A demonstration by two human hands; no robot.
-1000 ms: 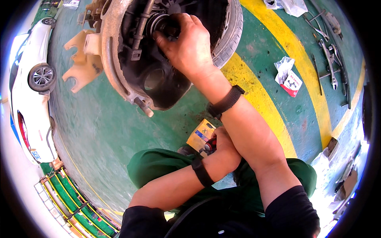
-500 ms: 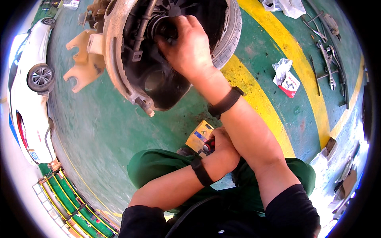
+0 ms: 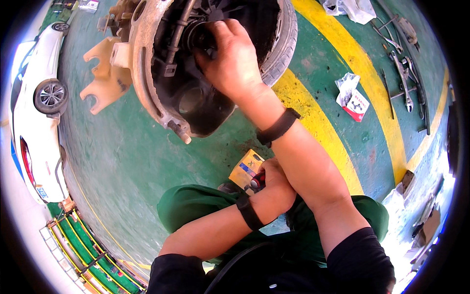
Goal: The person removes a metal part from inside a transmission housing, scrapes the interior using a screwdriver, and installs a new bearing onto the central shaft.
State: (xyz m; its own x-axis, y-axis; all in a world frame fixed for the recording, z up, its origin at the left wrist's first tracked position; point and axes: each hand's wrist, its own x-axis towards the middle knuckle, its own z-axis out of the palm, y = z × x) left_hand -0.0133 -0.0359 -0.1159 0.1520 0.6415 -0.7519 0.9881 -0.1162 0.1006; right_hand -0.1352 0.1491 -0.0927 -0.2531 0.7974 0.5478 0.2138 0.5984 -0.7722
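At the far centre, within the hollow of a rusty housing (image 3: 142, 62), sits a dark ring (image 3: 192, 36), the part at the right hand (image 3: 232, 60). The ring lies just beyond and to the left of the fingers: the thumb reaches its near side, the forefinger its far side, so that the two stand apart across it. The fingertips fade into shadow, and whether they clamp the ring cannot be told.

The right arm rises from the near right and slants to the far left, back of the hand upward, wrist roughly in line with the forearm; a black band (image 3: 280, 127) circles it. The left arm comes from the near left and passes beneath the right forearm. The left hand (image 3: 275, 179), partly covered there, is curled closed about a red and black handle (image 3: 258, 181), beside a yellow box (image 3: 246, 167).

A rod (image 3: 179, 36) stands to the left of the ring, a tyre (image 3: 285, 54) to the right of the housing. Farther left is a forked bracket (image 3: 107, 76). On the green floor (image 3: 132, 161) to the right lie a small white and red box (image 3: 357, 105), a plastic bag (image 3: 347, 84) and, beyond a yellow stripe (image 3: 377, 93), several wrenches (image 3: 404, 81).
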